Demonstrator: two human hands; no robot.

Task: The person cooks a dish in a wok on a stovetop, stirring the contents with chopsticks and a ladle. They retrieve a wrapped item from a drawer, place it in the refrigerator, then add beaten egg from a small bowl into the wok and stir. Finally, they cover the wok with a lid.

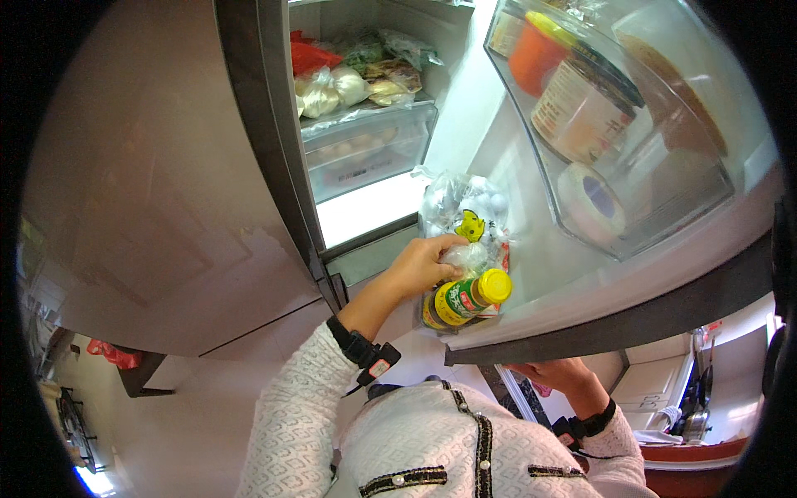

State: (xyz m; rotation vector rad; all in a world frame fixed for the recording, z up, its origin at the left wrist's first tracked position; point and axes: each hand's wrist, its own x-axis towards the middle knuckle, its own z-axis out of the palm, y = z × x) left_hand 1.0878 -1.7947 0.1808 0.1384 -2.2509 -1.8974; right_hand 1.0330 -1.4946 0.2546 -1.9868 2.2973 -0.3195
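Observation:
My left hand (420, 267) pinches the crumpled clear part of a plastic bag (445, 199) between thumb and fingers. The bag bears a yellow cartoon print, holds pale rounded things and rests in the lower part of the open refrigerator door (523, 224). Just below my fingers, a dark sauce bottle (461, 302) with a yellow cap and a green and yellow label leans in the same place. My right hand (557, 375) is at the outer edge of the door, its fingertips partly hidden, so its grip does not show.
A clear door shelf (679, 205) holds a labelled jar (582, 112), an orange container (538, 53) and a white roll (591, 199). Inside, bagged food (348, 84) lies above a clear drawer (367, 152) of eggs. The other refrigerator door (155, 187) is at left.

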